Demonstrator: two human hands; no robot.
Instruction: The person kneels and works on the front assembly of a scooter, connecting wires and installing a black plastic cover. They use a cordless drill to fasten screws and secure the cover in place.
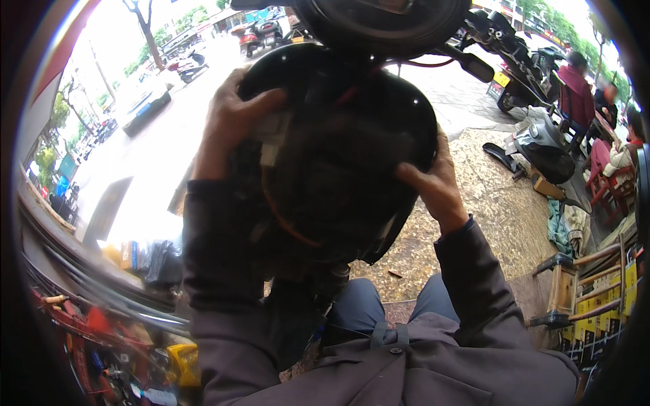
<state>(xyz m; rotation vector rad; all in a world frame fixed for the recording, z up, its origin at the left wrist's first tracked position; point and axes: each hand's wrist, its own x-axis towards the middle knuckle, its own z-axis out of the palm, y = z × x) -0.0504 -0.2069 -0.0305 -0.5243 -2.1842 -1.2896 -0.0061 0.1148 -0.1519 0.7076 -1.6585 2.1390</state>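
My left hand (240, 111) grips the upper left edge of a large black rounded plastic housing (345, 169), thumb on its near face. My right hand (437, 183) holds the same housing at its lower right, thumb pressed on the surface. A pale connector (274, 142) with an orange cable hanging from it shows on the housing's left part, somewhat blurred. Just above the housing is a black round unit (379, 17), partly cut off by the top edge, with a mirror or lever piece (474, 66) and a red cable beside it.
Tools and parts (115, 352) crowd the lower left. At right, a loose scooter panel (542, 152) lies on the speckled floor (487, 223), near a wooden stool (565, 291). Several people (572, 101) sit along the right. Parked scooters (257, 37) stand on the pavement behind.
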